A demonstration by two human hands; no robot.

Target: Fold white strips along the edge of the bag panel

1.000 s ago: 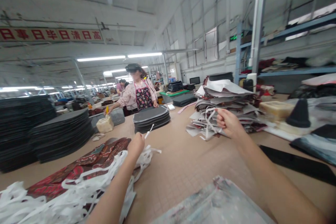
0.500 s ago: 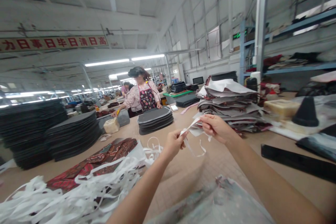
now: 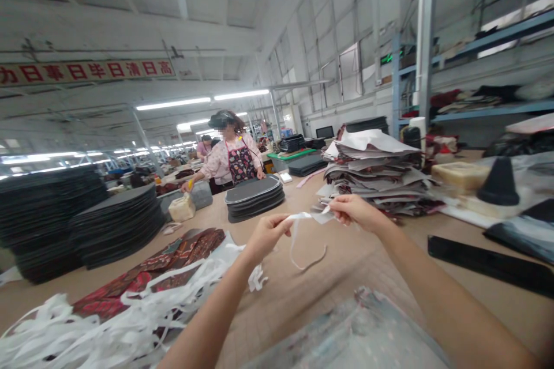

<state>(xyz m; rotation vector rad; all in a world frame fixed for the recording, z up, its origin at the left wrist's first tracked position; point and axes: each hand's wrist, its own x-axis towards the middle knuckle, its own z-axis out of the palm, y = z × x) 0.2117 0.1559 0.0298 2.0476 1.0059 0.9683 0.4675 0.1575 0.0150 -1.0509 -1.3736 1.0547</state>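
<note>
A narrow white strip [image 3: 300,216] stretches between my two hands above the brown table [image 3: 320,282]. My left hand [image 3: 270,233] pinches it on the left, and a loose length hangs in a curve beneath. On the right, my right hand [image 3: 350,211] has its fingers closed on the strip's other part, beside the stack of grey and white sheets [image 3: 376,167]. A tangled heap of white strips [image 3: 130,317] lies at the lower left, partly over red-brown patterned fabric [image 3: 168,265].
Stacks of dark rounded panels [image 3: 116,222] stand at left; another panel stack [image 3: 254,199] is mid-table. A person [image 3: 238,155] stands behind it. A long black bar [image 3: 489,265] and a black cone [image 3: 498,183] lie right. Plastic-covered material [image 3: 355,334] is in front.
My left hand has moved left and my right hand slightly down and right, widening the gap between them. The strip's hanging part has swung left.
</note>
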